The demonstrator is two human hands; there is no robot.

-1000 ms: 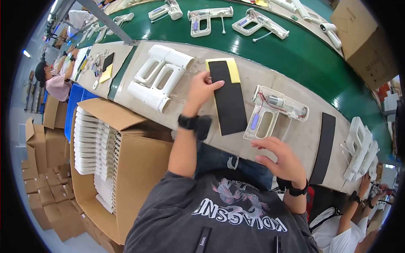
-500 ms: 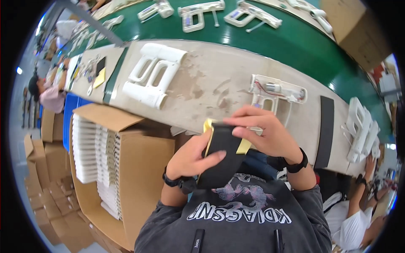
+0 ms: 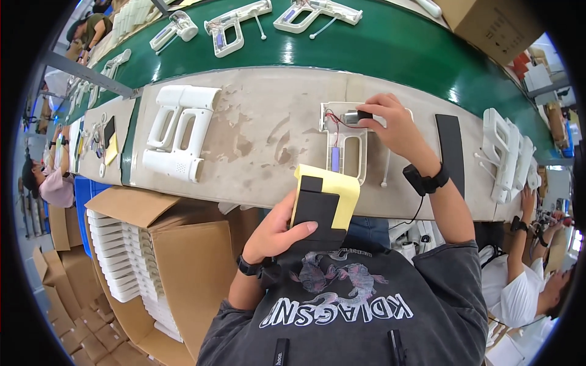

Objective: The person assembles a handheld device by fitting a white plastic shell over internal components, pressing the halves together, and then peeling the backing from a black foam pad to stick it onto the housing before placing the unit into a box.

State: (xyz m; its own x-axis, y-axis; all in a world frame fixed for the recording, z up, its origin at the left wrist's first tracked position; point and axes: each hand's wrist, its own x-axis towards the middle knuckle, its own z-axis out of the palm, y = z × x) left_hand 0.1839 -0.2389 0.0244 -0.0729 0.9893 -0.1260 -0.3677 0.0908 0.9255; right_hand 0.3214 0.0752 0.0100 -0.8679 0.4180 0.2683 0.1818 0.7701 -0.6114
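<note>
Moved since the earlier frame, the right hand (image 3: 394, 127) has left the black sheet (image 3: 323, 207) for the open white casing (image 3: 363, 160) on the table (image 3: 262, 152). Its thumb and fingers pinch a small black piece (image 3: 364, 116) at the silver motor (image 3: 350, 117); whether it wraps around, I cannot tell. The left hand (image 3: 273, 232) grips the yellow-backed sheet by the table's near edge, thumb on top.

The black sheet (image 3: 301, 210) in my left grip (image 3: 271, 233) looks like matt foam, backed with smooth yellow paper (image 3: 343, 198). At my right grip (image 3: 390, 125), the cylinder (image 3: 350, 118) is shiny metal, and the open housing (image 3: 362, 157) is smooth white plastic. The counter (image 3: 256, 140) looks dull and patchy. Across the upper frame the green belt (image 3: 397, 55) is glossy; at lower left, the carton (image 3: 192, 274) is matt cardboard. My shirt (image 3: 329, 341) is soft-looking, faded cloth.
</note>
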